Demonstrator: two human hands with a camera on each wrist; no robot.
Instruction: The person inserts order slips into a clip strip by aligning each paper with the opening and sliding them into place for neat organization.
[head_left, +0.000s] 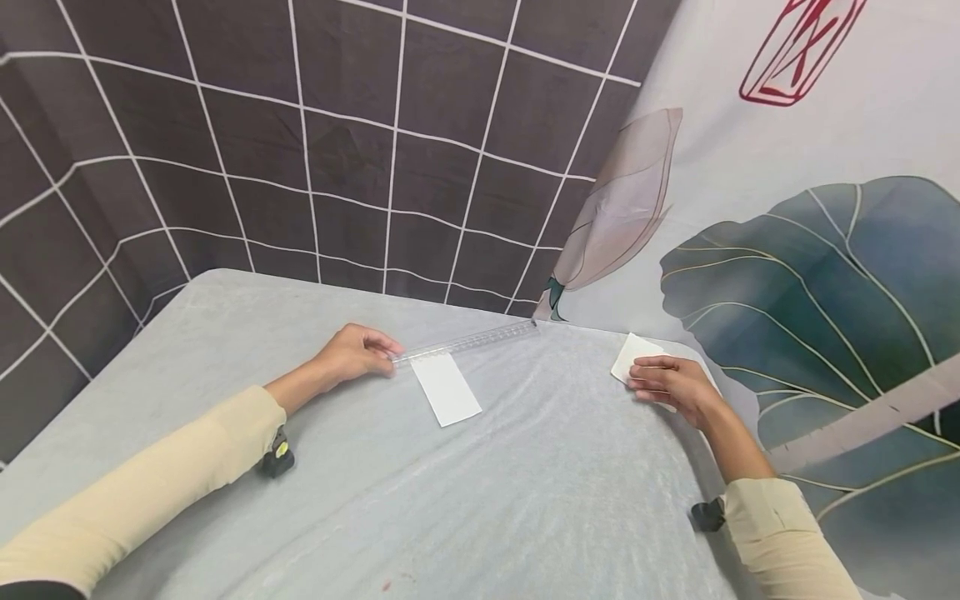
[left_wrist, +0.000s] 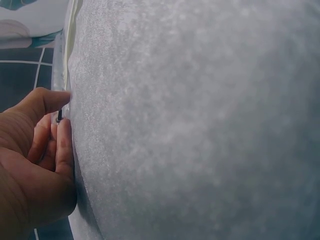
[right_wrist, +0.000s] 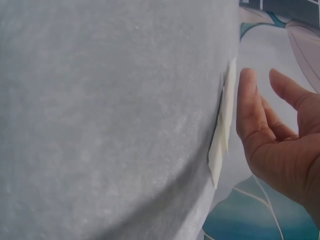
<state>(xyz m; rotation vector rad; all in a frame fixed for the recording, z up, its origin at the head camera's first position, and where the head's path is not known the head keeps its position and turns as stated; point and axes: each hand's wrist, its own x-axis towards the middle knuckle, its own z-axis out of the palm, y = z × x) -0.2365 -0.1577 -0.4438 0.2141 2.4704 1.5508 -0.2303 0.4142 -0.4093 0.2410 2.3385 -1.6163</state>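
Observation:
A clear plastic ruler [head_left: 480, 338] reaches across the far end of a white paper strip [head_left: 447, 390] on the grey cloth-covered table [head_left: 510, 500]. My left hand [head_left: 356, 352] pinches the ruler's left end between thumb and fingers; the left wrist view shows this hand [left_wrist: 45, 150] at the ruler, seen nearly edge-on. On the right, my right hand [head_left: 672, 385] is over a few pieces of white paper [head_left: 630, 354], partly hiding them. In the right wrist view its fingers are relaxed and a small gap separates them from the papers [right_wrist: 222, 125].
A dark curtain with white grid lines [head_left: 345, 150] hangs behind the table. To the right hangs a white cloth printed with large leaves [head_left: 810, 292], close along the table's right edge. Creases run across the table cover.

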